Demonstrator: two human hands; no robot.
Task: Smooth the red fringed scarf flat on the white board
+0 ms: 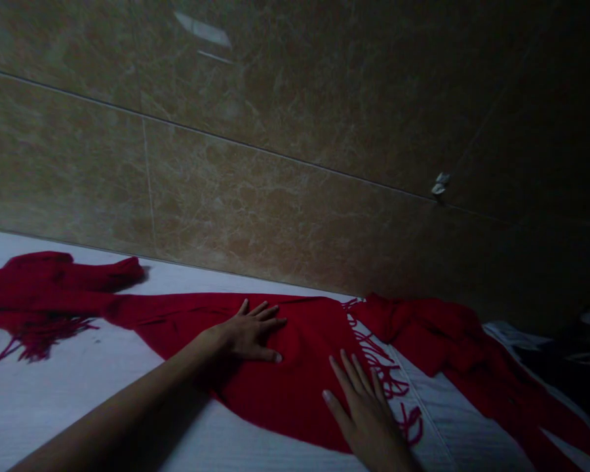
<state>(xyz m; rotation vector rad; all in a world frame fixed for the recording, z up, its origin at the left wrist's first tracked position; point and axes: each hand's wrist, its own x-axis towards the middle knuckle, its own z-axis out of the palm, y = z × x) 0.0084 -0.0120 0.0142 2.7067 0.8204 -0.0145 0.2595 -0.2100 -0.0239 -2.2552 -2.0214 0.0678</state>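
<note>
A red fringed scarf lies spread over a pale surface, its fringe pointing right. My left hand rests flat on the middle of the scarf, fingers stretched out. Near the fringed end, my right hand lies on the cloth with its fingers spread. Toward the left the scarf narrows into a bunched heap of red cloth, with more fringe hanging below it. Whether that heap is the same piece, I cannot tell.
Another crumpled red cloth lies to the right, trailing to the lower right corner. The pale striped surface meets a brown tiled wall at the back. A small whitish fitting sits on the wall. Dark items lie at the far right.
</note>
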